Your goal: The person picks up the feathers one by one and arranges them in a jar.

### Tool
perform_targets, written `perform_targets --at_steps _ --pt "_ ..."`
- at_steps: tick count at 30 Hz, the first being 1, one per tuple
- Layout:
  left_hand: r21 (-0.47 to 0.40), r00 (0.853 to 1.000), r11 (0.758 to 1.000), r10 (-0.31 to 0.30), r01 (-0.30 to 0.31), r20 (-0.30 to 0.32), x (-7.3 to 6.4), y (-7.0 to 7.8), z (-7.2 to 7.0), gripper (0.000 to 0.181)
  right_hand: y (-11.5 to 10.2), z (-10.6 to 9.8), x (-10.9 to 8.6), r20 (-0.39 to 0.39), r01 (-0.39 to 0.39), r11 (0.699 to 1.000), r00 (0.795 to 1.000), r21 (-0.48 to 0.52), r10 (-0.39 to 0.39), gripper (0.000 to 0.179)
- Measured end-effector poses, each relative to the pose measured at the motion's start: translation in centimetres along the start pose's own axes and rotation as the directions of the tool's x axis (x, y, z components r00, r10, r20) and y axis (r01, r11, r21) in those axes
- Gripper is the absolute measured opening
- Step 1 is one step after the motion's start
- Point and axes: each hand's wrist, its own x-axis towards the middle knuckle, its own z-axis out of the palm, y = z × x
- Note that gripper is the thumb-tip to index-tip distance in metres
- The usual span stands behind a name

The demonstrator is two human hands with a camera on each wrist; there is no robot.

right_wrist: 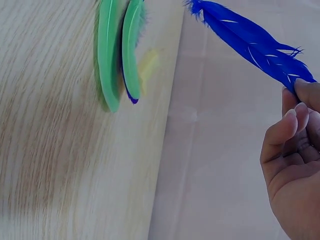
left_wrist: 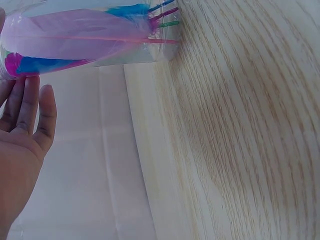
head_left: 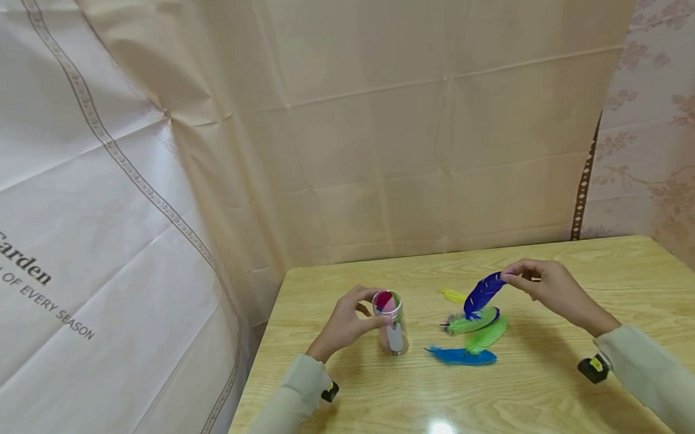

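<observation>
My left hand [head_left: 347, 322] holds a clear jar [head_left: 404, 344] near its top, thumb on the near side. Inside it, the left wrist view shows a pink feather [left_wrist: 75, 32] among blue and magenta ones, quills toward the base. Between thumb and fingers, my right hand [head_left: 554, 292] pinches a dark blue feather [head_left: 482, 295] by one end, the other end hanging down to the left over the pile. Below lie two green feathers, one brighter [head_left: 489, 336] and one edged in purple [head_left: 471, 323]. Nearer me rests a bright blue feather [head_left: 461, 356]; a yellow feather [head_left: 454, 296] lies behind.
The wooden table [head_left: 356, 411] carries everything, its far edge against a hanging beige cloth [head_left: 408, 143]. A white printed cloth [head_left: 82, 267] hangs along the left side, and a flowered one [head_left: 670, 132] at the right. Each wrist wears a small black device.
</observation>
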Motion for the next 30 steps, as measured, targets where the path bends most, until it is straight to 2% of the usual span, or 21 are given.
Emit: perform_targets --at_steps 7,30 --pt "-0.012 1.000 1.000 -0.006 0.006 -0.002 0.0 0.1 0.0 0.048 -0.5 0.1 0.2 -0.004 0.001 1.000 1.000 -0.014 -0.001 0.034" --pt "-0.003 1.000 1.000 -0.015 0.015 -0.008 0.1 0.2 0.0 0.048 -2.9 1.0 2.0 0.012 0.051 0.998 0.999 0.036 -0.052 0.032"
